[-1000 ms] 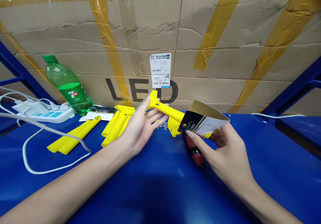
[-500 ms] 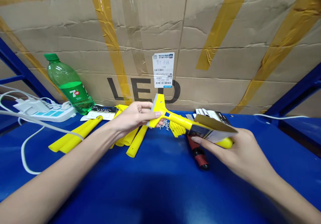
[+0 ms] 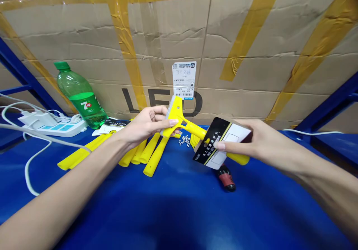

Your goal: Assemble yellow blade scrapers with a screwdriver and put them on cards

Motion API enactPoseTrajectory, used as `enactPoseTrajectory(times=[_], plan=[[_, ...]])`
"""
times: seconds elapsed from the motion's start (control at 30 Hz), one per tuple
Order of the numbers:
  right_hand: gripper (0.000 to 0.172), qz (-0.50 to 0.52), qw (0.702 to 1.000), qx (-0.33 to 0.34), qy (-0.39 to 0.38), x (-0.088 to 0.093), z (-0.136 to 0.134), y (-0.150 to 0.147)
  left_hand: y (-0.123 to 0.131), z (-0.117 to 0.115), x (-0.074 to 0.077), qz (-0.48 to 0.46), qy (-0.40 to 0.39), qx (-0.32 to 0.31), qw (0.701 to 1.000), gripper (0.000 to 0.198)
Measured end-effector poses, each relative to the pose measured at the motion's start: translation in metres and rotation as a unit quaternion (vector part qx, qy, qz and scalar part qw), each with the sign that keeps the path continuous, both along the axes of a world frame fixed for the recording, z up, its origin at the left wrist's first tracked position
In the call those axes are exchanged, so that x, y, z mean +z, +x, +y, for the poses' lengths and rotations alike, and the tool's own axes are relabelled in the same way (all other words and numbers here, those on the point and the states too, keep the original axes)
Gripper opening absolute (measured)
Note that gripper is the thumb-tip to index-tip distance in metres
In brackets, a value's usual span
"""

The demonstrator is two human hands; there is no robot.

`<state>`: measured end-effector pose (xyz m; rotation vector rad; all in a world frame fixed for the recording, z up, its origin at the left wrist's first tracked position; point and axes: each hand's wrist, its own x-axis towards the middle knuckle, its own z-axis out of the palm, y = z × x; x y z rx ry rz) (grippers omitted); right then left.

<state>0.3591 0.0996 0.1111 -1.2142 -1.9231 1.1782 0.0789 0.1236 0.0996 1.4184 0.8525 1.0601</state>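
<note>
My left hand is closed on the head of a yellow scraper, whose blade edge faces left. The scraper's handle slants down to the right, toward my right hand. In that hand is a black-and-white printed card, bent over the handle, with the thumb pressed on its face. Part of the handle is hidden behind the card, and its yellow end shows below. Under the left hand lie several yellow handles. Small screws are scattered beyond them. A red-and-black tool handle lies below the card.
A green soda bottle leans at the back left beside a white power strip with cables. More printed cards lie near it. A large taped cardboard box stands behind the blue shelf.
My right hand has turned the card, so its printed black face now shows over the scraper's handle. The scraper's head has risen slightly, still in my left hand.
</note>
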Motion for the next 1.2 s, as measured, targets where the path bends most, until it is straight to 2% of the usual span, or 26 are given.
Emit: enactPoseTrajectory(times=[0.1, 0.2, 0.33, 0.47, 0.53, 0.6, 0.7, 0.8, 0.97, 1.07, 1.2], plan=[[0.029, 0.019, 0.998, 0.038, -0.040, 0.007, 0.012, -0.009, -0.002, 0.002, 0.002, 0.013, 0.002, 0.014, 1.000, 0.016], [0.030, -0.010, 0.996, 0.052, -0.068, 0.007, 0.021, -0.019, -0.007, 0.005, 0.002, 0.026, -0.006, 0.030, 0.999, 0.016], [0.032, -0.026, 0.994, 0.058, -0.092, -0.004, 0.028, -0.030, -0.014, 0.011, 0.000, 0.046, -0.025, 0.030, 0.998, 0.021], [0.040, 0.022, 0.993, 0.022, -0.114, -0.018, 0.030, -0.035, -0.017, 0.015, -0.004, 0.061, -0.014, 0.050, 0.997, 0.024], [0.040, 0.038, 0.995, -0.007, -0.092, -0.020, 0.030, -0.035, -0.014, 0.016, -0.006, 0.041, -0.018, 0.055, 0.997, 0.026], [0.037, 0.027, 0.999, -0.022, -0.037, -0.020, 0.030, -0.034, -0.010, 0.015, -0.007, 0.024, -0.039, 0.057, 0.997, 0.029], [0.033, -0.004, 1.000, -0.002, 0.026, -0.016, 0.029, -0.031, -0.002, 0.011, -0.007, 0.027, -0.069, 0.036, 0.997, 0.029], [0.031, 0.023, 0.999, 0.016, -0.023, -0.015, 0.029, -0.030, 0.005, 0.007, -0.009, 0.029, -0.067, 0.007, 0.997, 0.027], [0.030, 0.156, 0.978, -0.011, -0.139, -0.021, 0.028, -0.034, 0.010, 0.004, -0.014, 0.043, -0.056, 0.025, 0.997, 0.026], [0.030, 0.201, 0.966, -0.028, -0.158, -0.028, 0.026, -0.037, 0.013, 0.002, -0.017, 0.061, -0.057, 0.023, 0.996, 0.025], [0.031, 0.202, 0.966, -0.036, -0.156, -0.037, 0.024, -0.039, 0.017, -0.001, -0.017, 0.114, -0.035, 0.038, 0.992, 0.020]])
